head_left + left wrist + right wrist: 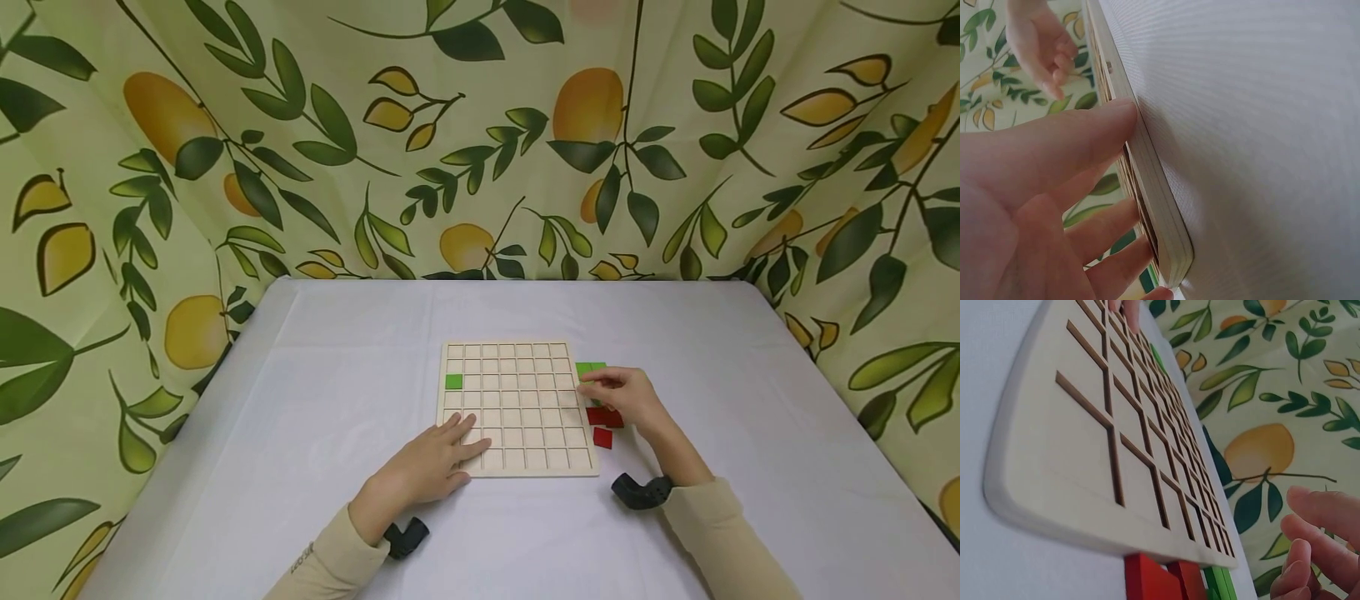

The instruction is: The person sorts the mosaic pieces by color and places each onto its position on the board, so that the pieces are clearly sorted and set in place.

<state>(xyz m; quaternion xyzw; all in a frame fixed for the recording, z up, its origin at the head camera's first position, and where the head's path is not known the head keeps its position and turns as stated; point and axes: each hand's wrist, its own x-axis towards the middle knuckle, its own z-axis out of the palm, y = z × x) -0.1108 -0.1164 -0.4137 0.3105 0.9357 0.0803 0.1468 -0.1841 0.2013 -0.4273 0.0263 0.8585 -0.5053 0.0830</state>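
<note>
A pale wooden grid board [525, 418] lies on the table. One green square tile [453, 382] sits in a cell near its left edge. My left hand [431, 462] rests with spread fingers on the board's near-left corner; its thumb [1107, 125] touches the board's side edge in the left wrist view. My right hand [626, 394] hovers by the board's right edge, above some green tiles [591, 367] that it partly hides. Its fingers [1319, 515] are loosely bent, and nothing shows between them. Red tiles [604, 417] lie just below that hand, beside the board.
A white cloth [337, 358] covers the table. Behind and at both sides hangs a curtain [510, 108] printed with leaves and fruit. One separate red tile [602, 437] lies nearer me. Black wrist devices [641, 492] are worn on both arms.
</note>
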